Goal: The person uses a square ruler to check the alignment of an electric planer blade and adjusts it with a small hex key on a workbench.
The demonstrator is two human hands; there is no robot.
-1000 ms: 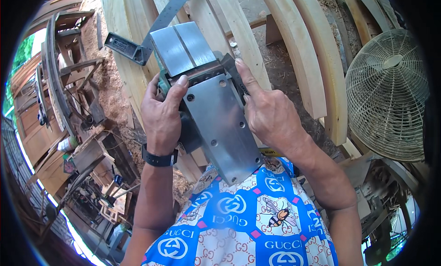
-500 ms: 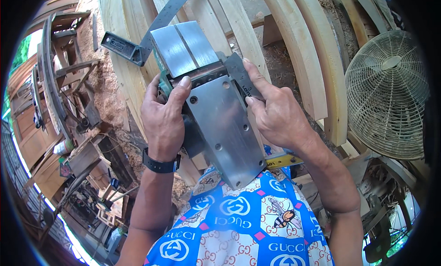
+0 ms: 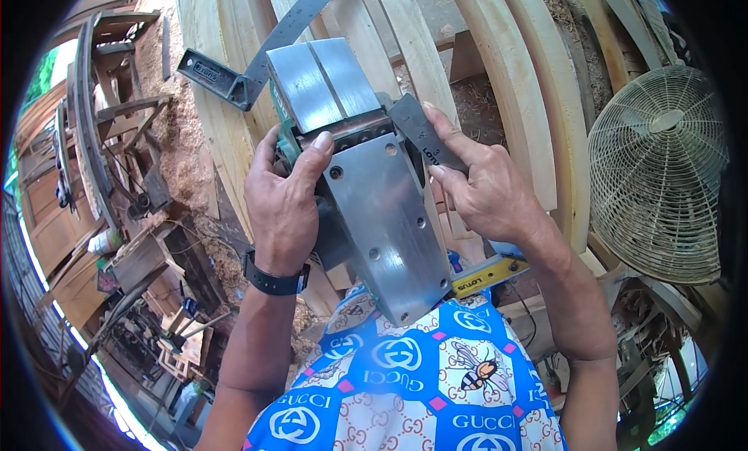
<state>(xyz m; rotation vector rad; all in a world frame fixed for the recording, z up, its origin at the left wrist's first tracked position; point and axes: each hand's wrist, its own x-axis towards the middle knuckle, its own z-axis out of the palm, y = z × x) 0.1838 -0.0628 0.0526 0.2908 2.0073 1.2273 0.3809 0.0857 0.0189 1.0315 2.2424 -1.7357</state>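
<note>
An upside-down electric hand planer (image 3: 383, 217) lies in front of me, its shiny sole facing up and tilted toward my shirt. My left hand (image 3: 282, 198) is closed around its left side, with the thumb at the sole's edge beside the cutter slot. The wrist wears a black watch. My right hand (image 3: 489, 182) is closed on a flat grey metal blade (image 3: 421, 133) with printed marks, thumb below and forefinger along its edge. The blade lies against the planer's right side near the slot; whether it touches the cutter is unclear.
Pale curved timber pieces (image 3: 522, 84) lie side by side under the planer. A black-stocked square (image 3: 218, 78) rests on them at upper left. A yellow bar-shaped tool (image 3: 489, 277) lies near my right forearm. A wire fan guard (image 3: 658, 170) stands at right; wood shavings (image 3: 185, 123) cover the left ground.
The planer and both hands have shifted slightly right in the picture. My right hand has swung the grey blade a little outward, and more of the yellow tool shows.
</note>
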